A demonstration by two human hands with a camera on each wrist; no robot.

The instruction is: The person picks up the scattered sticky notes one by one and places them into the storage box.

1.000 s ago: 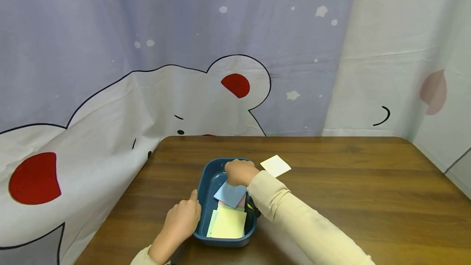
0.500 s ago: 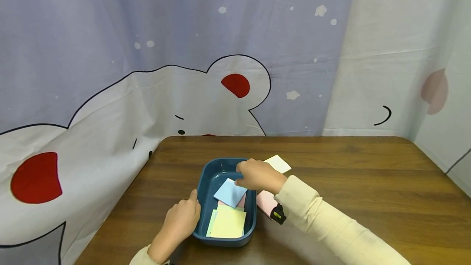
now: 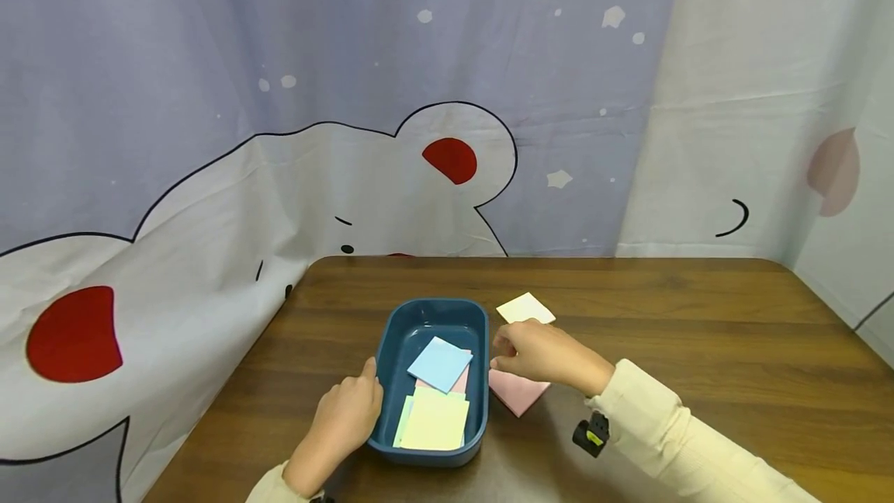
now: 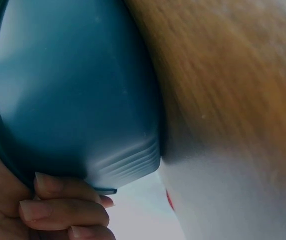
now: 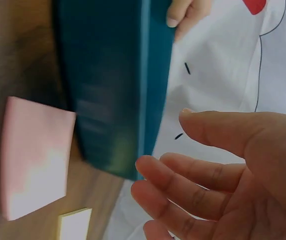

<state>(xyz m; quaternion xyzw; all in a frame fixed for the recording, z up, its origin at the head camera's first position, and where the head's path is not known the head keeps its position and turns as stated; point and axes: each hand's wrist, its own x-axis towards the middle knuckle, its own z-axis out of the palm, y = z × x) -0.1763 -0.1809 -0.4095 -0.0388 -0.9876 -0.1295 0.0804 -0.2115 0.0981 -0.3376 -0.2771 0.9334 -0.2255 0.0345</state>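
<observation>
A dark blue plastic bin stands on the table, with a blue pad of sticky notes, a pink one and yellow and green ones inside. My left hand holds the bin's left rim; in the left wrist view its fingers curl against the outer wall. My right hand hovers just right of the bin, fingers loosely bent and holding nothing. Below it a pink sticky note pad lies beside the bin, partly covered in the head view. Behind it lies a pale yellow pad.
The brown wooden table stretches to the right of the bin. A patterned curtain hangs behind the table and along its left side. A small black wrist device shows under the right sleeve.
My right hand has moved from over the bin's blue pad out past the right rim, above the pink pad. The blue pad stays in the bin; the left hand stays put.
</observation>
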